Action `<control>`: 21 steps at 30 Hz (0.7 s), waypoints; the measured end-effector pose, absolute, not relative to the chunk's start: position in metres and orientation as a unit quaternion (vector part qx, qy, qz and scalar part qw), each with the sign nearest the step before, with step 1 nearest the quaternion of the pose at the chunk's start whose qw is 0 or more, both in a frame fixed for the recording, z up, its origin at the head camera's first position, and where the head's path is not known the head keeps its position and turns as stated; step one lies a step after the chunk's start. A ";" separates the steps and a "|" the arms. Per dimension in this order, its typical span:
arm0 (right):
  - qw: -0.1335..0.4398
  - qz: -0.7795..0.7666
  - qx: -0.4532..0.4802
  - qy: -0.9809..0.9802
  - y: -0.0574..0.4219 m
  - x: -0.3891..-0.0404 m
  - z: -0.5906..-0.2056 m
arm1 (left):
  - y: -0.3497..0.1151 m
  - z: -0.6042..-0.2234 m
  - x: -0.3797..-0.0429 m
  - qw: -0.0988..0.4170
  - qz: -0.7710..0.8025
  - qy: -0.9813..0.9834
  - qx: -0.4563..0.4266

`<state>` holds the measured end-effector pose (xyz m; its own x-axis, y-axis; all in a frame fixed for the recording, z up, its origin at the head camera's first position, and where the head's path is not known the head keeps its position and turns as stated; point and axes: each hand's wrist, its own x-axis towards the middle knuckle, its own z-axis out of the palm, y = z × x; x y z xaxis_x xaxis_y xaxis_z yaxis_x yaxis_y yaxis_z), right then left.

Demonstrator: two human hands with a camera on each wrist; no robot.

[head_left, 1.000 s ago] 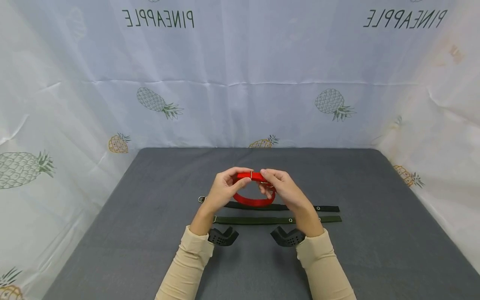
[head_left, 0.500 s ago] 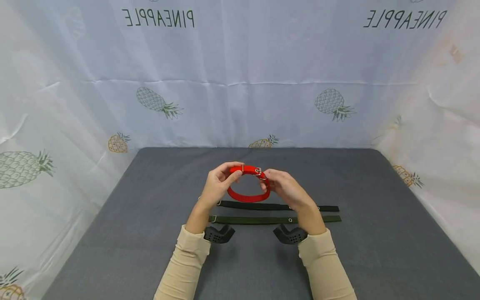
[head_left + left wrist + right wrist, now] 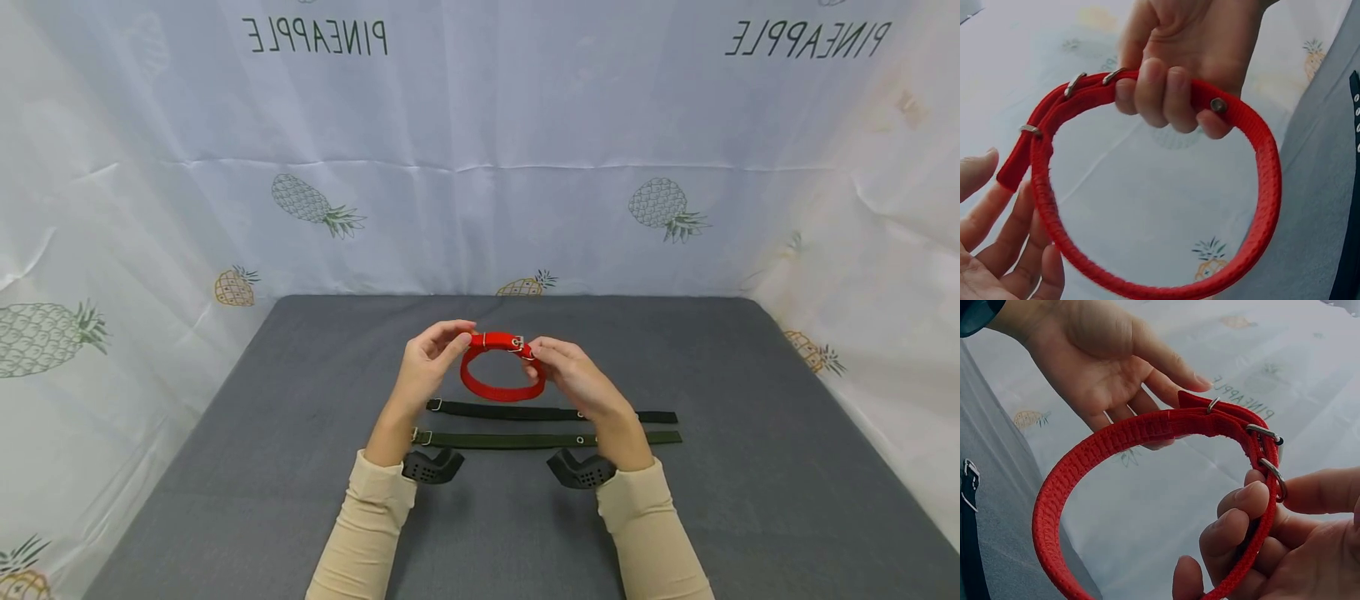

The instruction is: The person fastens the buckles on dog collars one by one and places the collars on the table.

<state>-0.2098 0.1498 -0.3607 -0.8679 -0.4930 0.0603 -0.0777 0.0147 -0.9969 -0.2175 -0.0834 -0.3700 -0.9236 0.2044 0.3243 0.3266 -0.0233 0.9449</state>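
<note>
The left wrist view shows me a small round metal fitting [image 3: 1218, 105] on the red collar [image 3: 502, 393], just beside the curled fingers of my right grip [image 3: 581, 379], while only the head view shows both the black strap [image 3: 510, 412] and the green strap [image 3: 495, 441] lying below my grips. The desk [image 3: 750, 500] spreads wide on either side of me, its far edge well beyond the raised collar. My right grip is clamped on the collar beside its buckle [image 3: 1263, 431]; my left grip [image 3: 422, 373] is loosely apart at the collar's free end.
</note>
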 end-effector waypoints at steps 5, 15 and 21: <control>0.144 -0.668 -0.199 0.703 0.150 -0.209 -0.360 | -0.087 -0.369 -0.218 0.066 -0.702 -0.685 -0.184; 0.115 -0.649 -0.185 0.729 0.151 -0.208 -0.360 | -0.090 -0.369 -0.219 0.084 -0.707 -0.682 -0.169; 0.102 -0.625 -0.166 0.756 0.149 -0.210 -0.361 | -0.091 -0.369 -0.219 0.085 -0.706 -0.683 -0.166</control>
<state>-0.2097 0.1488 -0.3605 -0.9244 -0.3777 0.0537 -0.1238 0.1639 -0.9787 -0.2189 -0.0905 -0.3687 -0.9301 0.1068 0.3514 0.3477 -0.0523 0.9361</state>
